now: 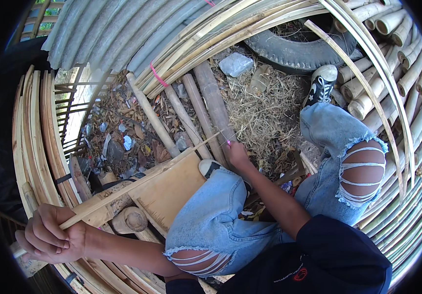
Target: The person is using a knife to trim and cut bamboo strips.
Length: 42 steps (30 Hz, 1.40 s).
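At the lower left, my left hand (52,235) is closed around a long split-bamboo strip (202,143). The strip slants up and right, and its thin far end reaches close to my right hand (238,156). That hand is closed too, with a small pink spot and a fine line at its fingertips; I cannot make out what it grips. Beneath the strip a pale wooden board (167,186) leans beside my left knee. A cut bamboo end (135,219) shows next to the board's lower edge.
Bundled bamboo strips (206,36), tied with pink cord, arch across the back. More strips (37,142) stand at left. A tyre (299,51) lies at the far right, beside stacked bamboo poles (367,103). Dry grass (260,108), leaves and litter cover the ground. Corrugated sheeting (108,32) stands behind.
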Tool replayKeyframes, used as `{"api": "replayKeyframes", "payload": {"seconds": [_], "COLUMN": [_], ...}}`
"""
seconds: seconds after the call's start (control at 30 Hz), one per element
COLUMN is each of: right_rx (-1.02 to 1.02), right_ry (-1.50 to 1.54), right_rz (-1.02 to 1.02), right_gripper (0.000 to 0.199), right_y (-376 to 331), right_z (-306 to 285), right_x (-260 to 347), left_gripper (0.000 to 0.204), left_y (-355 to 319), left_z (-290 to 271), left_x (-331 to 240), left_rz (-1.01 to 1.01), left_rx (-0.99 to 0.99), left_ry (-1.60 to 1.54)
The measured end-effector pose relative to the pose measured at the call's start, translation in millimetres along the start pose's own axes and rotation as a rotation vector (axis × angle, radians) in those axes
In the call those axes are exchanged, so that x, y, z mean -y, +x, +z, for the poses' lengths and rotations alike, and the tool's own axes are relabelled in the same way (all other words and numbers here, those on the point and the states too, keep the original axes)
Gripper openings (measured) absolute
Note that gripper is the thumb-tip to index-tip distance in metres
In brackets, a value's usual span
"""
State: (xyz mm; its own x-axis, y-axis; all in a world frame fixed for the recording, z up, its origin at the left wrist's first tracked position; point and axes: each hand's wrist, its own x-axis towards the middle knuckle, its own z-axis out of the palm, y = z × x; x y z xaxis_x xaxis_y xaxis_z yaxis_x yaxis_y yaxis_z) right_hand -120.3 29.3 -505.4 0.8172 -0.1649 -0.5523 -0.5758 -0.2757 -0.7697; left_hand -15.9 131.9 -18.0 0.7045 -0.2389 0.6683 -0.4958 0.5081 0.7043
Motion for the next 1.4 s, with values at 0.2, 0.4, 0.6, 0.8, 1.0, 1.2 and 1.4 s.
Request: {"api": "replayKeyframes", "payload": {"seconds": [0.2,0.4,0.6,0.8,1.0,1.2,1.4], "right_rx": [-0.078,-0.044,0.035,-0.08,0.146,0.155,-0.002], "right_ry": [-0.037,0.159,0.132,0.044,-0.185,-0.14,-0.063], "right_rz": [0.103,-0.15,-0.161,0.035,0.041,-0.01,-0.059], "right_gripper": [0.027,0.028,0.029,0.031,0.027,0.027,0.033], "right_y": [16.9,-3.3,-6.0,10.4,-4.7,-20.3,-7.2], "right_z": [2.0,0.3,-3.9,11.1,15.2,5.9,-52.5], "right_x": [-18.1,8.9,6.6,-43.2,-56.7,-21.8,-22.8], "left_gripper": [0.057,0.049,0.04,0.051,0.037,0.045,0.05], "left_y": [4.6,0.1,-2.2,4.6,4.9,3.6,11.3], "left_z": [-5.9,1.6,3.0,6.8,13.9,25.5,43.7], "left_x": [1.1,0.7,3.3,15.9,11.9,13.3,42.9], "left_rz": [0.003,0.012,0.004,-0.06,0.014,0.027,0.013], "left_rx": [-0.022,-0.002,0.055,0.07,0.038,-0.098,-0.355], "left_ry": [-0.035,-0.141,-0.177,-0.286,-0.189,0.13,0.217]}}
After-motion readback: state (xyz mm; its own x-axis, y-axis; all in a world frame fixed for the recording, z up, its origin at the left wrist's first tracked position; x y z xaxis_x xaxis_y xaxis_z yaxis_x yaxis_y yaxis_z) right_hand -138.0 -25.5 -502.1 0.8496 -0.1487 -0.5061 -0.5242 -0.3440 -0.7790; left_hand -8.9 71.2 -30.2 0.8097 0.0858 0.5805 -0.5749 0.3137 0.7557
